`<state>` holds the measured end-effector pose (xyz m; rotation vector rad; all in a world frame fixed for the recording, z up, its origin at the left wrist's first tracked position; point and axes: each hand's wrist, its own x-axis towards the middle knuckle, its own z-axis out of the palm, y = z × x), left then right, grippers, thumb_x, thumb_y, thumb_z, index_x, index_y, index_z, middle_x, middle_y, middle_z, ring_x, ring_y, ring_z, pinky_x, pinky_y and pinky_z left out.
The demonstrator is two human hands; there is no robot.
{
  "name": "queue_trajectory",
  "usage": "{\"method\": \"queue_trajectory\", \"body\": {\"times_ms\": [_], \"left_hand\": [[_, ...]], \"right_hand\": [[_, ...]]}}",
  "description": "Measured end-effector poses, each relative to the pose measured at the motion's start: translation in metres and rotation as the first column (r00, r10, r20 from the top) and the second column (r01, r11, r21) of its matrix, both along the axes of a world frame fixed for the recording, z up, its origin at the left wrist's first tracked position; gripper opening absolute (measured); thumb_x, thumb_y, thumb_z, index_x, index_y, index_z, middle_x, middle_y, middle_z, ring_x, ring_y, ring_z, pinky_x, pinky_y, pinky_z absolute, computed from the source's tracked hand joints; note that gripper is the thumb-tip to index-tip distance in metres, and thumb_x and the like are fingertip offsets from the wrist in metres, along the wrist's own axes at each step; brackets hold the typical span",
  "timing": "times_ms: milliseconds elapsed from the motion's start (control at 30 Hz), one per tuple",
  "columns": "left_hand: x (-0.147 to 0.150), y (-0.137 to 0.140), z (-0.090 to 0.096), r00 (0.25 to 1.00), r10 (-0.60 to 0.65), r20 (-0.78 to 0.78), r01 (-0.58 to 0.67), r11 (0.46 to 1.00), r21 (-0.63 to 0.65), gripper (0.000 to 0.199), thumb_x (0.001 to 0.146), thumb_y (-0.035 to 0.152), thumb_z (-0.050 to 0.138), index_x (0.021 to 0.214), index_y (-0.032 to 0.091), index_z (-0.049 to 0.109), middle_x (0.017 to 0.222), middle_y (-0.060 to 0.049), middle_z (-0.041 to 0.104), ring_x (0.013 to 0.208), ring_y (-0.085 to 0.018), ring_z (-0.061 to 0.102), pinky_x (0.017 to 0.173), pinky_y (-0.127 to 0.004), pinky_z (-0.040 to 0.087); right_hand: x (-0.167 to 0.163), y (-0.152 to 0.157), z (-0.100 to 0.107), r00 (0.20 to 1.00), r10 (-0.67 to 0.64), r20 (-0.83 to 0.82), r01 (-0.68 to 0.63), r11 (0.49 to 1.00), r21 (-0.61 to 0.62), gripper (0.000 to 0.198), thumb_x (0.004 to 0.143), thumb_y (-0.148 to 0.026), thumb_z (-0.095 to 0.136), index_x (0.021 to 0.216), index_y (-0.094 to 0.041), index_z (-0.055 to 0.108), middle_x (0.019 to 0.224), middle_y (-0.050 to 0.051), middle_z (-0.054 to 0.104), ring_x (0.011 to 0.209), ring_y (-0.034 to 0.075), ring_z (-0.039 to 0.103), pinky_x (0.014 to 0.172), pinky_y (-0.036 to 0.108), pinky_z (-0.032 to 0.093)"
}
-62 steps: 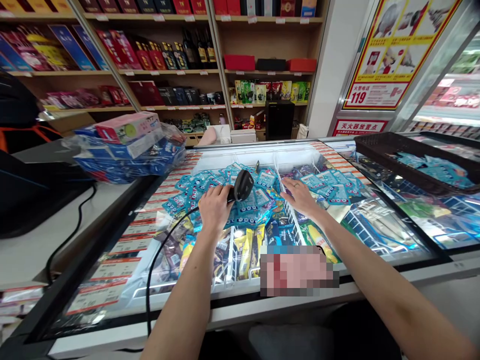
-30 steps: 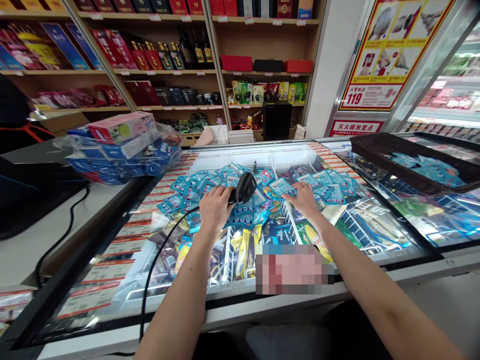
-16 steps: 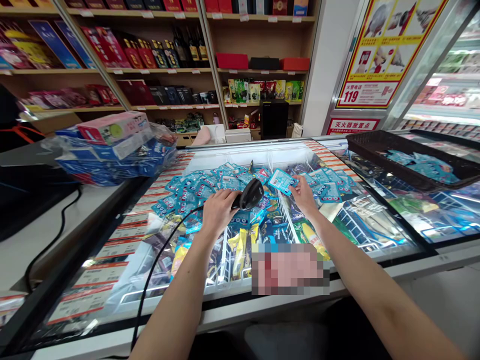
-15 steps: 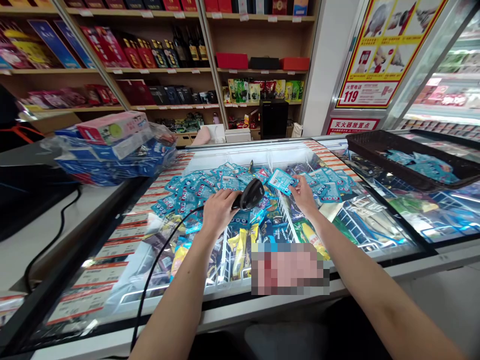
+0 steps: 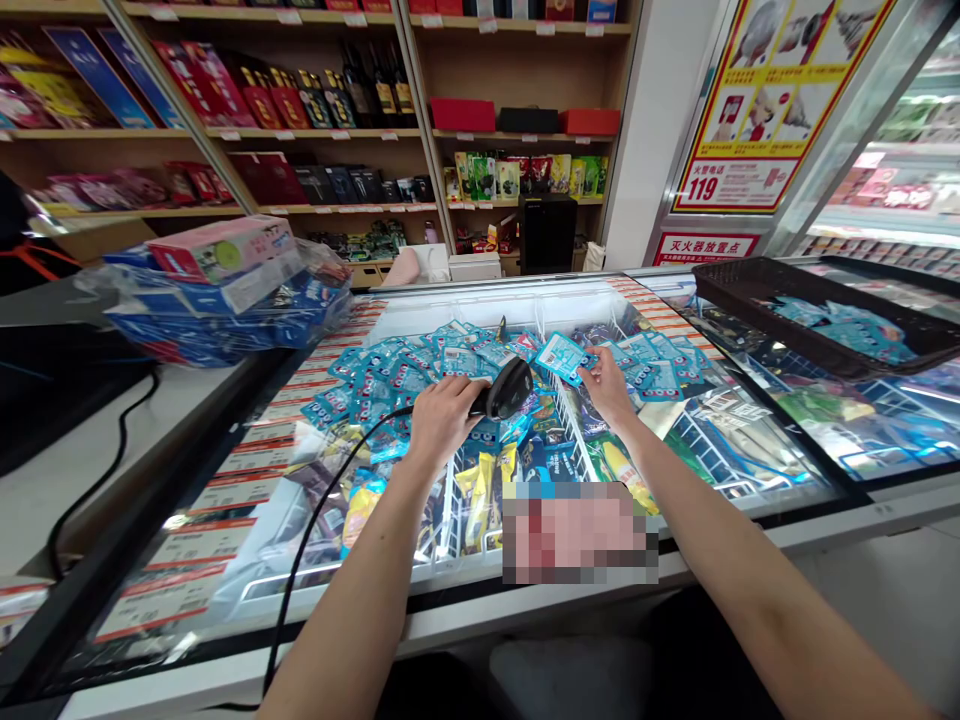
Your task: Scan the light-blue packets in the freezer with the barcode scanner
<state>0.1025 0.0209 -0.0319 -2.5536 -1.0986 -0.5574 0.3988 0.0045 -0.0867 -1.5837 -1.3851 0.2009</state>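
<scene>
My left hand (image 5: 444,420) is wrapped round the handle of a black barcode scanner (image 5: 508,388), whose head points right and whose cable trails down past my forearm. My right hand (image 5: 606,385) pinches a small blue packet (image 5: 562,358) by its right edge, a little to the right of the scanner head. A white label area with a barcode shows on the packet's upper face. Beneath both hands, many similar blue packets (image 5: 386,385) lie spread over the glass top of a chest freezer (image 5: 285,590). Another group of blue packets (image 5: 660,375) lies right of my right hand.
Plastic-wrapped blue cartons with a pink box (image 5: 225,250) on top stand at the left. A dark brown tray (image 5: 795,320) holding more blue packets rests at the right. Bagged goods in wire baskets show through the glass. Stocked shelves (image 5: 300,135) stand behind.
Both hands stay almost in place. The packet in my right hand has tilted slightly, and the scanner is still beside it. The view has shifted a little.
</scene>
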Motion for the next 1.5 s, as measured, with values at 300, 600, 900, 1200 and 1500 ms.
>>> {"method": "queue_trajectory", "body": {"times_ms": [300, 600, 900, 1200, 1500], "left_hand": [[0.0046, -0.0019, -0.0024, 1.0, -0.014, -0.011, 0.014, 1.0, 0.004, 0.033, 0.084, 0.031, 0.059, 0.117, 0.024, 0.057, 0.101, -0.007, 0.065, 0.1, -0.026, 0.056, 0.08, -0.037, 0.04], [0.0049, -0.0023, -0.0038, 1.0, 0.001, -0.007, -0.001, 1.0, 0.006, 0.035, 0.081, 0.031, 0.062, 0.116, 0.025, 0.057, 0.101, -0.008, 0.065, 0.098, -0.026, 0.057, 0.079, -0.037, 0.04], [0.0039, -0.0028, -0.0037, 1.0, -0.003, 0.016, 0.004, 1.0, -0.029, 0.039, 0.078, 0.028, 0.066, 0.116, 0.026, 0.057, 0.103, -0.007, 0.064, 0.103, -0.026, 0.057, 0.083, -0.038, 0.041], [0.0037, -0.004, -0.0024, 1.0, -0.003, 0.01, 0.003, 0.999, -0.032, 0.039, 0.078, 0.027, 0.065, 0.116, 0.026, 0.056, 0.104, -0.007, 0.064, 0.105, -0.027, 0.056, 0.085, -0.039, 0.041], [0.0045, -0.0034, -0.0038, 1.0, -0.003, 0.001, 0.003, 1.0, -0.019, 0.04, 0.077, 0.028, 0.067, 0.116, 0.025, 0.056, 0.103, -0.007, 0.064, 0.104, -0.027, 0.056, 0.083, -0.038, 0.041]], "right_hand": [[-0.0016, -0.0004, 0.0015, 0.997, 0.073, 0.009, -0.073, 0.997, 0.019, 0.037, 0.082, -0.036, 0.049, 0.116, -0.021, 0.049, 0.079, 0.003, 0.061, 0.072, 0.021, 0.06, 0.071, 0.035, 0.049], [-0.0025, 0.0005, 0.0002, 0.993, 0.115, 0.013, -0.115, 0.993, 0.0, 0.038, 0.081, -0.039, 0.052, 0.115, -0.022, 0.05, 0.077, 0.0, 0.058, 0.07, 0.02, 0.06, 0.071, 0.034, 0.049], [-0.0041, -0.0001, 0.0004, 0.993, 0.117, 0.012, -0.117, 0.993, -0.008, 0.039, 0.081, -0.04, 0.052, 0.115, -0.021, 0.05, 0.075, 0.0, 0.058, 0.069, 0.02, 0.06, 0.071, 0.035, 0.049], [-0.004, -0.0006, 0.0017, 0.991, 0.13, 0.029, -0.129, 0.991, -0.034, 0.04, 0.082, -0.041, 0.051, 0.116, -0.021, 0.049, 0.076, 0.001, 0.058, 0.071, 0.021, 0.061, 0.071, 0.036, 0.049], [-0.0041, -0.002, 0.0019, 0.989, 0.149, 0.01, -0.149, 0.989, -0.009, 0.039, 0.082, -0.04, 0.051, 0.116, -0.022, 0.049, 0.075, 0.0, 0.058, 0.07, 0.02, 0.06, 0.071, 0.036, 0.049]]}}
